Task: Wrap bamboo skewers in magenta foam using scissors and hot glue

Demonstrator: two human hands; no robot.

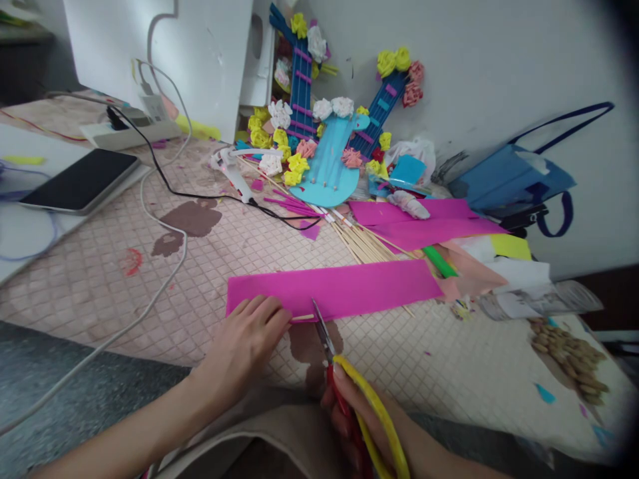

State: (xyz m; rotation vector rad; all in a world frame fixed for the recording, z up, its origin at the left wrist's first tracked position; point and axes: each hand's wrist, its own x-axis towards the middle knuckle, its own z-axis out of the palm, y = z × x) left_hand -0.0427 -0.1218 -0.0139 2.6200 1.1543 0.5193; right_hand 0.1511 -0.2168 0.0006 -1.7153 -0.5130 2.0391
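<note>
A long magenta paper strip point(369, 286) lies across the table in front of me. My left hand point(252, 336) presses on its near left edge, fingers closed. From those fingertips sticks out the short pale end of a thin wooden stick point(303, 318), lying along the strip's near edge. My right hand point(344, 406) grips scissors point(325, 338) with red and yellow handles. Their blades point away from me, and the tips lie over the strip, just right of the stick's end. How far the blades are apart is hard to make out.
Bamboo skewers point(362, 241) and more magenta paper point(414, 219) lie behind the strip. Paper-flower guitars point(332, 159) lean on the wall. A white cable point(182, 246) and a phone point(82, 179) lie left. A clear jar point(539, 303) and peanuts point(569, 356) are right.
</note>
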